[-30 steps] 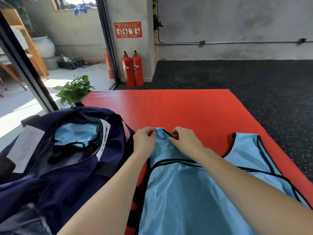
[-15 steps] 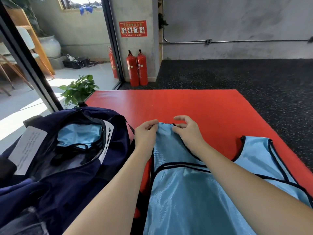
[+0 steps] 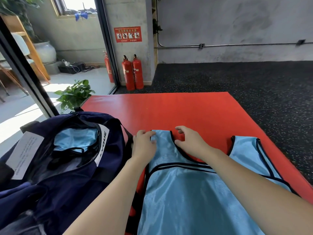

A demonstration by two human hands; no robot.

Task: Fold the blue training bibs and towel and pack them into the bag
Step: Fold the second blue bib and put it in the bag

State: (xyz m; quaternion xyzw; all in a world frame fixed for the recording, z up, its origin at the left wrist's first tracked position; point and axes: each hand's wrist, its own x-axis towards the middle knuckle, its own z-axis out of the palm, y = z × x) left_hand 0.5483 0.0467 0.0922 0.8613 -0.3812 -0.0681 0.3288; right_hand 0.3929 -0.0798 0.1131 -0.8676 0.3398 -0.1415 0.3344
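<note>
On the red mat (image 3: 186, 112), both hands' grips lie loose on a bib (image 3: 177, 192) beside the bag (image 3: 59, 175).

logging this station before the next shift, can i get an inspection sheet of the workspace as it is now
surface: red floor mat on dark speckled rubber flooring.
job's things: light blue mesh bib with black trim spread on the mat; open navy fabric bag beside it, blue fabric inside; no towel seen.
clutter: white paper label on the bag.
grippers: left hand rests on the bib's shoulder strap; right hand, fingers spread, at the neckline.
cables: power strip with leads behind glass.
surroundings: red fire extinguishers, potted plant, concrete wall.
</note>
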